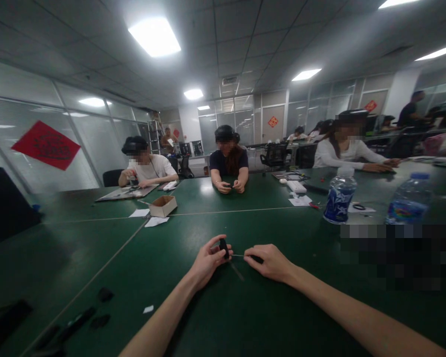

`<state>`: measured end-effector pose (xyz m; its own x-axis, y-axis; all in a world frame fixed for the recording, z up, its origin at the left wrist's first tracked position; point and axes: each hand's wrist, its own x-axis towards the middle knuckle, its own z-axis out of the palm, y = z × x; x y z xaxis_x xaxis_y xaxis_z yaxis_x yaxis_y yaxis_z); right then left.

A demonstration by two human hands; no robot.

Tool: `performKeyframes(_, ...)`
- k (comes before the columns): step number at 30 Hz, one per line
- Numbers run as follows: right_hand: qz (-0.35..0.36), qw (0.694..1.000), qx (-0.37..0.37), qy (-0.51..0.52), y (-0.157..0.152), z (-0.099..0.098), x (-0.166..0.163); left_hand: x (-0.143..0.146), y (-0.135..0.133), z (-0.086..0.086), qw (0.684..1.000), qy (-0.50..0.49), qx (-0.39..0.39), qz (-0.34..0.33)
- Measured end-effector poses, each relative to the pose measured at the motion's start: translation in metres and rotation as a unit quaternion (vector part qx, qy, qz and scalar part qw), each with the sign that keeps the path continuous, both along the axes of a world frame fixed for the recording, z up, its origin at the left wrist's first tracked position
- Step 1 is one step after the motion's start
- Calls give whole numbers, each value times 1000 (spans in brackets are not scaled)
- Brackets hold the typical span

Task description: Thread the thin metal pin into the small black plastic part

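Just above the green table, my left hand [207, 260] grips a small black part [224, 249] upright between thumb and fingers. My right hand [271, 262] is wrapped round the dark handle of a screwdriver [238, 255]. Its thin metal shaft points left, and the tip meets or nearly meets the black part; contact is too small to make out. Most of the handle is hidden in my right fist. What the black part is cannot be told from here.
Several black pieces [106, 294] and a white scrap [148, 309] lie at the lower left. Beyond are a cardboard box [163, 206], a blue-labelled bottle [340, 196] and a second bottle [409, 201] at right. Other people sit across the green table [193, 225].
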<state>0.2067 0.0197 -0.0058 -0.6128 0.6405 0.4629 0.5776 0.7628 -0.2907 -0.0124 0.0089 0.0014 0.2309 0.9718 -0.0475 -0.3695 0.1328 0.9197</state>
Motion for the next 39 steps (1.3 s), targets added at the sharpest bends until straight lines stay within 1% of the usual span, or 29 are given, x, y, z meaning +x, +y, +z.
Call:
performKeyframes(5,6,1000,-4,-7,0,-1,0,0,-2,1,1000,14,10,-10)
performKeyframes(11,12,1000,1,-26,0,0,1,-1,0,-4,999,24,34,-20)
performKeyframes(19,-27,993,56,-97,-5,1,-1,2,-1,-1,999,41,26,6)
performKeyframes(23,-39,994,45,-90,-7,3,-2,4,0,0,999,32,16,21)
performKeyframes(26,-45,996,33,-75,-6,1,-3,3,3,-3,999,23,17,24)
performKeyframes(30,-55,995,37,-69,-4,-2,-3,2,6,-9,999,16,20,32)
performKeyframes(39,-42,998,16,-46,-5,-1,-3,3,7,-8,999,14,21,40)
